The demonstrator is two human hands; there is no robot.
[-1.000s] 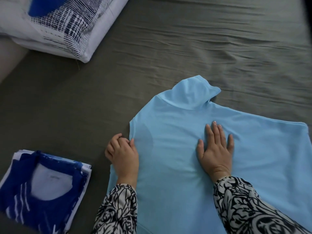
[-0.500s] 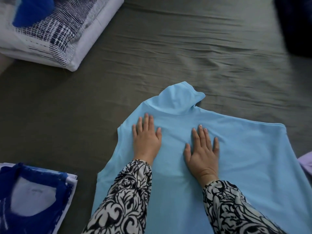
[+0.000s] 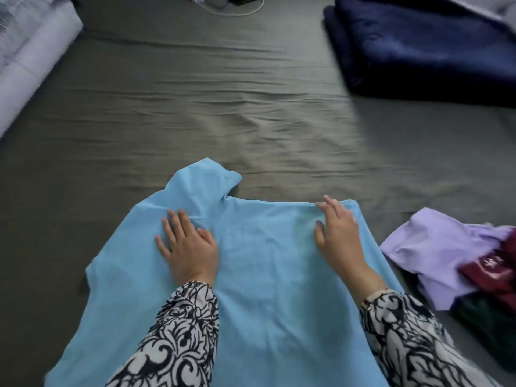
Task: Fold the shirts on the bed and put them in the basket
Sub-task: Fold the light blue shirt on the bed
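A light blue shirt [image 3: 251, 275] lies spread on the grey bed sheet [image 3: 223, 121], its high collar [image 3: 203, 180] pointing away from me. My left hand [image 3: 187, 247] rests flat on the shirt just below the collar, fingers straight. Over at the top right shoulder edge is my right hand [image 3: 337, 233], with its fingertips on the fabric's edge and the thumb spread. Both patterned black-and-white sleeves cover the shirt's lower part. No basket is in view.
A folded navy blanket [image 3: 424, 48] lies at the far right. A loose pile of lilac [image 3: 435, 252], maroon and dark green garments sits at the right edge. White bedding [image 3: 25, 60] is at the far left, and a white cable [image 3: 231, 9] at the top.
The view has swung right, so the folded blue-and-white shirt at the left has left the frame. My right hand slid from the shirt's middle to its right shoulder edge. My left hand stays flat.
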